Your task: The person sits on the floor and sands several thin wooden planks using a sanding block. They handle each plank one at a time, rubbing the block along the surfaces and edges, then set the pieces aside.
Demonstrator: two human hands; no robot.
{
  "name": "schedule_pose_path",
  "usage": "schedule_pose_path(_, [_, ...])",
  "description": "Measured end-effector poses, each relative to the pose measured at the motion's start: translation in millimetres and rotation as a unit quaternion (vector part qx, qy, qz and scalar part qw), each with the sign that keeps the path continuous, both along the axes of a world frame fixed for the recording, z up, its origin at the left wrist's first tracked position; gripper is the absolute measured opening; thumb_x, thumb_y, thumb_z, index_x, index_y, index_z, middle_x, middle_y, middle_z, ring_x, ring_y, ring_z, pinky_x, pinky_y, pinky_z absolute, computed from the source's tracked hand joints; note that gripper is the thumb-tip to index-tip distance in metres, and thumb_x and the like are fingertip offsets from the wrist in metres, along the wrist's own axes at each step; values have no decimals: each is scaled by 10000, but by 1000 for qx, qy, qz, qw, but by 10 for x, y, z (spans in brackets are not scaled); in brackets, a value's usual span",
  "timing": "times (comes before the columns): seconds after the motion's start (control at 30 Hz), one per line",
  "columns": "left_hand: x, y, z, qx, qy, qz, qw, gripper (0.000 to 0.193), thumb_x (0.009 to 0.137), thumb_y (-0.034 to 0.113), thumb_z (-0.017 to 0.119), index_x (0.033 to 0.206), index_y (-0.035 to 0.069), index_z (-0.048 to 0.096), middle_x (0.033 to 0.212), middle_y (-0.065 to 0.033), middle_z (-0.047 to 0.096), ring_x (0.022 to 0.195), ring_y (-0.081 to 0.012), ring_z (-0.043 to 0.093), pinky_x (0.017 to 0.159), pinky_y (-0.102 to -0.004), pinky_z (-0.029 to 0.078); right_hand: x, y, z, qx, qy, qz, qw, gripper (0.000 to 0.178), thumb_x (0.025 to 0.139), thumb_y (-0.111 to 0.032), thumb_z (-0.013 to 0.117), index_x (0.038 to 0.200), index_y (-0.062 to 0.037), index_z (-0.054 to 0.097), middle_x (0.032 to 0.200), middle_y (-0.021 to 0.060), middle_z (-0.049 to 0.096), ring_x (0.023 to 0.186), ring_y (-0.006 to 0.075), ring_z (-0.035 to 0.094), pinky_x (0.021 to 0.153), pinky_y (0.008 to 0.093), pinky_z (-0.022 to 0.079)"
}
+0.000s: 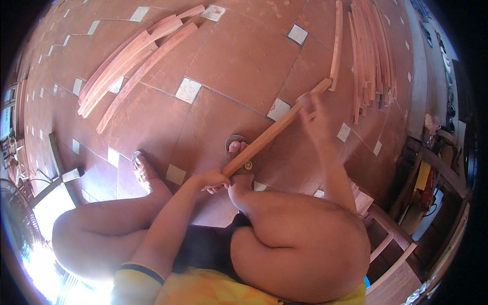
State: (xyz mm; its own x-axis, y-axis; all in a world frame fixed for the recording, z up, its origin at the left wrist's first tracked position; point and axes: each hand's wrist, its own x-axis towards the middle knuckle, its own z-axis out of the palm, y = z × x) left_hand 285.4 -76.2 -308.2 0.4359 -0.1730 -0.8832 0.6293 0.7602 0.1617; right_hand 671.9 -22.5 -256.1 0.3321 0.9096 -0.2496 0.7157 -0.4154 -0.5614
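Note:
A long, straight wooden strip (274, 133) slants across the middle, its near end low over my bent leg and its far end up to the right. My left hand (211, 180) is closed round the near end. Close to the far end is my right hand (315, 119), at the strip's side and smeared by motion. A pale patch shows where its fingers meet the wood; whether it holds anything there is hidden by the blur. The strip's far tip overlaps the lower end of another wooden strip (336, 48) on the floor.
Wooden strips (133, 56) lie in a loose group on the tiled floor (239, 66) at far left. A larger bundle of strips (373, 56) lies at far right. Wooden furniture parts (391, 229) stand at the right, and a fan (18, 213) at the left edge.

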Motion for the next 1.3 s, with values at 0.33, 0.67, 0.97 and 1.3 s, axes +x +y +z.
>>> schedule_pose_path(0.33, [-95, 57, 32, -62, -11, 6, 998, 249, 804, 68, 740, 718, 107, 510, 570, 9, 450, 436, -101, 402, 386, -287, 269, -242, -224, 86, 31, 40, 198, 979, 575, 940, -232, 733, 1440, -37, 526, 1128, 252, 699, 1093, 400, 692, 900, 479, 553])
schedule_pose_path(0.67, [-129, -21, -28, -17, 7, -10, 1000, 177, 799, 57, 748, 772, 68, 573, 575, -6, 466, 453, -120, 439, 397, -317, 304, -494, -250, 363, 24, 72, 277, 958, 527, 963, -194, 693, 1436, -32, 525, 1278, 236, 666, 1177, 403, 660, 930, 483, 547])
schedule_pose_path(0.97, [-100, 41, 173, 61, 9, -40, 997, 201, 806, 68, 742, 712, 79, 565, 569, -14, 479, 443, -138, 455, 405, -323, 326, -412, -226, 125, 141, -23, 231, 962, 539, 977, -259, 708, 1450, -80, 523, 1108, 227, 715, 1020, 385, 714, 835, 455, 577])
schedule_pose_path(1.3, [-253, 20, -11, -32, -3, -20, 999, 261, 824, 67, 731, 725, 125, 497, 558, 19, 411, 422, -114, 373, 404, -304, 260, -340, -199, 140, 21, -19, 98, 995, 530, 991, -303, 694, 1442, -78, 534, 1011, 224, 734, 889, 341, 743, 781, 468, 569])
